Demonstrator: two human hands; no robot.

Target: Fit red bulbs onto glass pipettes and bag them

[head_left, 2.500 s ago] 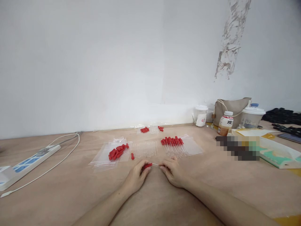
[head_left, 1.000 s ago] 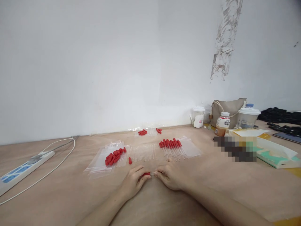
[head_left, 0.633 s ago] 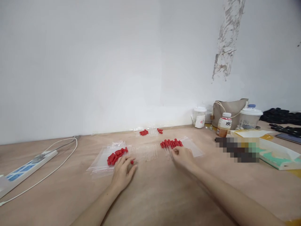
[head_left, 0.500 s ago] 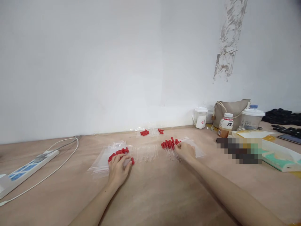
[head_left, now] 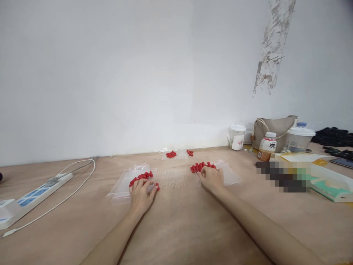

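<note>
My left hand (head_left: 142,195) rests at the front of a pile of red rubber bulbs (head_left: 142,178) on clear plastic bags (head_left: 118,187). Its fingers are curled, and a red bulb (head_left: 157,186) shows at the thumb and index tips. Bare thin glass tubes (head_left: 172,178) lie in a row between my hands. To their right is a row of droppers (head_left: 196,168), glass tubes capped with red bulbs. My right hand (head_left: 212,178) is closed over these, fingertips pinched at the tubes below the bulbs; the hand covers most of the glass.
Another clear bag (head_left: 180,154) with red bulbs lies by the wall. More flat bags (head_left: 230,173) are beside my right hand. A power strip (head_left: 35,198) and white cable stand at left. At right are a lidded cup (head_left: 237,138), a bottle (head_left: 267,147), a grey bag and a white tray (head_left: 335,186).
My right hand has shifted left and nearer along the row of droppers, uncovering bulbs at the right end. My left hand stays by the bulb pile. The view has turned slightly left.
</note>
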